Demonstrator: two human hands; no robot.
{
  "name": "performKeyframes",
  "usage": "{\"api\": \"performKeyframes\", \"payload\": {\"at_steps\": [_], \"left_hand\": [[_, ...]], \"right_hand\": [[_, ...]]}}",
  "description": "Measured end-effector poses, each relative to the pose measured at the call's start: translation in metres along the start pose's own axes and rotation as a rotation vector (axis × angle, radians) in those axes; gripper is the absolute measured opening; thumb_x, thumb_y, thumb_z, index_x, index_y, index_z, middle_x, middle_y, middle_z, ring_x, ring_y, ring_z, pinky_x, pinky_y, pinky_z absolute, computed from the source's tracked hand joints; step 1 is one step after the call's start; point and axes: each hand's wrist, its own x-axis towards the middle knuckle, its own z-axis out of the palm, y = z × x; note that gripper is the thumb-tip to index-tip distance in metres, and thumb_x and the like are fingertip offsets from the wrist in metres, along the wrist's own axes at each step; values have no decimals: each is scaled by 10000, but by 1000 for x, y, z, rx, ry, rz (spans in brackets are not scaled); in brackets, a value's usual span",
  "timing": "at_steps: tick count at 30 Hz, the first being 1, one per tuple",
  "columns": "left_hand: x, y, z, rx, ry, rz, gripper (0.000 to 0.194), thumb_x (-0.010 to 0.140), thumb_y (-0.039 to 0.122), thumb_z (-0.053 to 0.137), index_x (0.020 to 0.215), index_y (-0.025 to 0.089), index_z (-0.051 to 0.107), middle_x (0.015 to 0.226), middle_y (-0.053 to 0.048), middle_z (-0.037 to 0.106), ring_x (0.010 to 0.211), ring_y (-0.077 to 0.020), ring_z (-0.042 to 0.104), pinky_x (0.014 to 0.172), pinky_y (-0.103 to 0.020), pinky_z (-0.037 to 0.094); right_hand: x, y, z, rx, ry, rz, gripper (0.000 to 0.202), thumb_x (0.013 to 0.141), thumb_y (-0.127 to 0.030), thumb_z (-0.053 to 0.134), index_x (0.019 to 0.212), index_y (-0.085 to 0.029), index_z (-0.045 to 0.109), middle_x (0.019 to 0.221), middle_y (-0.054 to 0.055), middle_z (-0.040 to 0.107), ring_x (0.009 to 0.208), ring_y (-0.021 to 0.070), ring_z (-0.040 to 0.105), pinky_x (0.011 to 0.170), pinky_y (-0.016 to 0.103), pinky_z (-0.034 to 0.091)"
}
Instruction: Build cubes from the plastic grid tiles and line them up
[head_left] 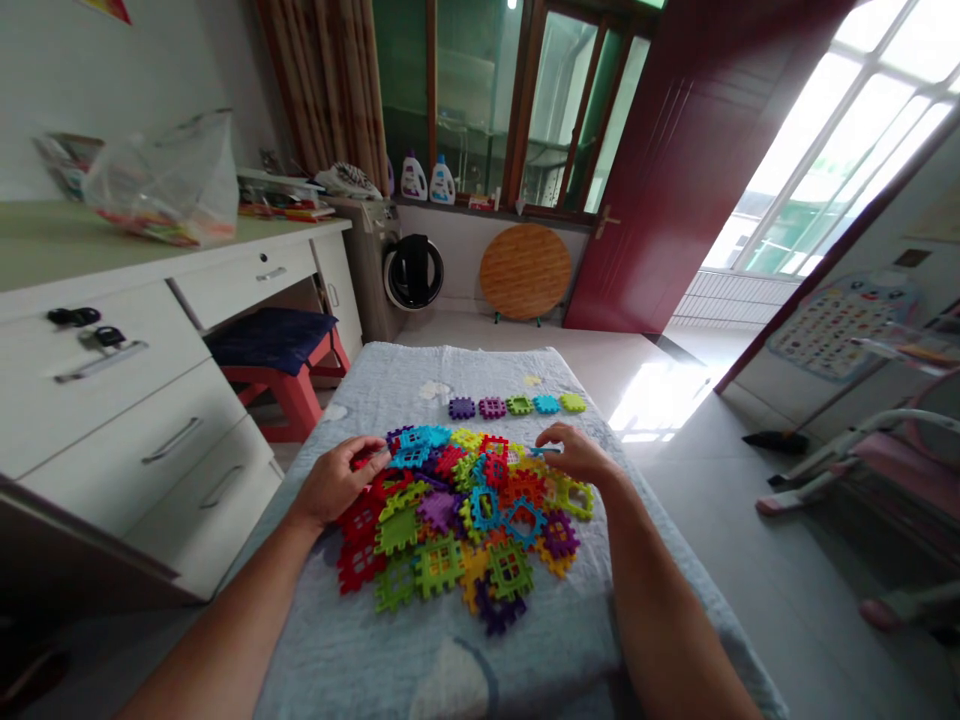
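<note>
A pile of colourful notched plastic tiles lies on a table with a pale blue cloth [300,640]. Behind the pile, a row of several tiles runs from a purple tile [462,408] to a yellow-green tile [573,402]. My right hand [574,452] is closed on a blue tile [546,450], seen edge-on, above the pile's right back part. At the pile's left side my left hand [341,482] has its fingers bent over red tiles [360,565]; whether it grips one is hidden. A green tile [439,566] lies at the front of the pile.
A white desk [262,235] with a plastic bag [169,185] stands at the left, a stool [274,340] beside it. A washing machine [375,265], a round wooden board [525,272] and a red door [675,170] are behind. A pink chair [900,480] is at the right.
</note>
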Motion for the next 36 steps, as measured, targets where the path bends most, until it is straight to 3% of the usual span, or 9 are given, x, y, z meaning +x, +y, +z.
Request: {"api": "performKeyframes", "payload": {"at_steps": [5,8,11,14,17,24,28,32,36], "left_hand": [[0,0,1,21,11,8,458,751,565,544,993,192,655,1014,-52,709,944,-220,651,833,-282,502],[-1,3,0,32,20,12,462,755,572,533,983,192,660,1008,-51,711,944,-220,652,830,-279,501],[-1,5,0,43,23,7,470,752,579,529,978,188,659,1007,-55,711,940,-222,653,847,-287,495],[-1,4,0,42,16,5,478,752,584,527,983,185,653,1013,-59,710,953,-228,649,874,-303,487],[0,1,1,33,13,-8,484,748,585,530,994,186,649,1019,-61,708,959,-233,647,880,-311,487],[1,-5,3,19,17,-8,457,756,569,543,1000,196,648,1023,-51,705,953,-223,647,872,-296,486],[1,-4,3,32,16,-8,449,756,566,546,990,197,648,1016,-45,706,947,-220,649,874,-293,481],[1,-2,2,33,10,-7,458,754,571,545,992,194,650,1018,-47,707,957,-221,646,883,-294,475],[1,-3,3,26,15,-4,465,751,577,543,993,195,651,1017,-48,709,960,-223,645,877,-294,479]], "right_hand": [[1,-33,1,59,87,-183,156,768,-239,598,906,-204,663,967,46,628,936,179,552,906,324,380],[3,-55,12,22,35,-269,388,727,-356,672,1076,-195,619,1041,67,616,989,210,521,928,349,362],[3,-65,23,-32,-19,-280,553,663,-341,716,1173,-189,563,1044,77,609,998,236,501,917,363,364],[3,-67,26,15,-17,-281,462,657,-236,686,1105,-195,581,991,61,603,932,211,519,860,335,394],[1,-71,27,141,78,-304,403,675,-190,652,1071,-192,579,963,47,592,877,177,534,817,313,419],[4,-81,31,363,168,-298,502,770,-343,653,1234,-212,514,1065,65,619,898,170,564,807,324,446],[7,-66,24,347,278,-228,249,835,-229,555,1078,-203,600,956,44,650,813,145,561,771,306,437],[7,-61,28,160,170,-291,220,783,-189,615,1002,-196,643,952,47,667,913,184,551,863,347,390],[9,-68,37,114,123,-272,233,746,-121,608,960,-197,658,904,39,671,882,177,548,830,323,388]]}}
